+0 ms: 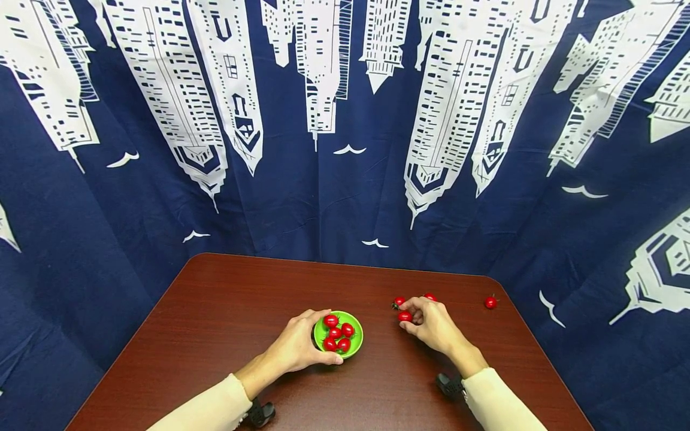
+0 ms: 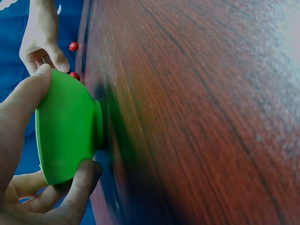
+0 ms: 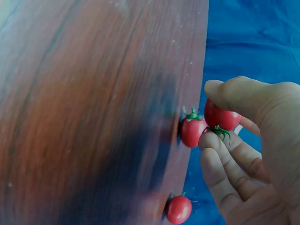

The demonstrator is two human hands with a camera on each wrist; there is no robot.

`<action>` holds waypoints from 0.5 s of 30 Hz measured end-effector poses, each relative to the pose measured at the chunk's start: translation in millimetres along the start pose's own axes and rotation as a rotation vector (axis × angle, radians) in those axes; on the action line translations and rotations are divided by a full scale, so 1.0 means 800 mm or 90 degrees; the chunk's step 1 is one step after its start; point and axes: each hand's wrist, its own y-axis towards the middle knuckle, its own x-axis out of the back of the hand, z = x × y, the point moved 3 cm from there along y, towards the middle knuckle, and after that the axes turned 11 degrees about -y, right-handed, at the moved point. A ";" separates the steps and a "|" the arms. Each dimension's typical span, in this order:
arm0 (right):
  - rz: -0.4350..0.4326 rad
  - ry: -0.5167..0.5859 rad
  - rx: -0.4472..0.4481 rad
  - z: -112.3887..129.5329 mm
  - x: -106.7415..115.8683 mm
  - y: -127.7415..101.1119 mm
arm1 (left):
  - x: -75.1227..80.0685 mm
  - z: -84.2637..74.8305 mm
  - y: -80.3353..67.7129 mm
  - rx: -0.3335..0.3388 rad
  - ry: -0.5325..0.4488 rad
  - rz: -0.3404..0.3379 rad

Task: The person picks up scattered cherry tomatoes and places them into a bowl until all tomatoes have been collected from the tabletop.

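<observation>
My left hand [image 1: 296,343] grips a small green bowl [image 1: 358,341] from its left side, thumb and fingers spread around it. Several red cherry tomatoes [image 1: 347,330] with green stems lie inside. The left wrist view has the bowl's smooth outer wall [image 2: 68,126] and foot, with its contents hidden. To the right, my right hand [image 1: 435,326] pinches a cherry tomato [image 3: 220,115] between thumb and fingertips, its green calyx turned downward in the right wrist view. Just beyond that one, another cherry tomato [image 1: 399,301] sits on the table.
A further cherry tomato [image 1: 430,296] is partly hidden behind my right hand. One more tomato [image 1: 490,302] lies near the right edge of the brown wooden table [image 1: 242,299]. A dark blue curtain [image 1: 345,197] printed with white buildings hangs behind the table.
</observation>
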 end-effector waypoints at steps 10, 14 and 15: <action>-0.011 0.011 0.019 0.025 0.009 0.006 | 0.000 -0.001 -0.002 0.008 -0.005 -0.003; -0.020 0.021 0.039 0.036 0.009 0.008 | 0.001 -0.003 -0.002 0.010 -0.005 -0.004; -0.023 0.020 0.044 0.038 0.009 0.009 | 0.001 -0.003 -0.002 0.012 -0.005 -0.003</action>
